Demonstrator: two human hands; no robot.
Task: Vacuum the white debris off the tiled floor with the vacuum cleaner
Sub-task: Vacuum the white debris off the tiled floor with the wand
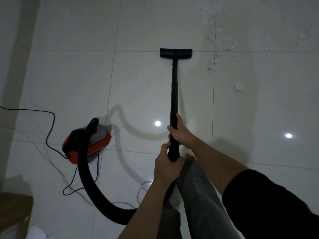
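Mid-sweep: floor head (176,53) on bare tile, white debris (222,44) just to its right.
Left hand (166,167) and right hand (179,131) grip wrapped tight round wand (174,94); next, swing head right over debris.

Bare tiled floor (143,83) lies open from the nozzle (176,53) round to nine o'clock. At seven o'clock the red canister (89,144), its looping hose (86,178) and a tangled cord (50,128) block passage (a brown box (15,209) crowds the corner too).

Dim view, 2 glare spots on glossy floor (72,69), soft edges
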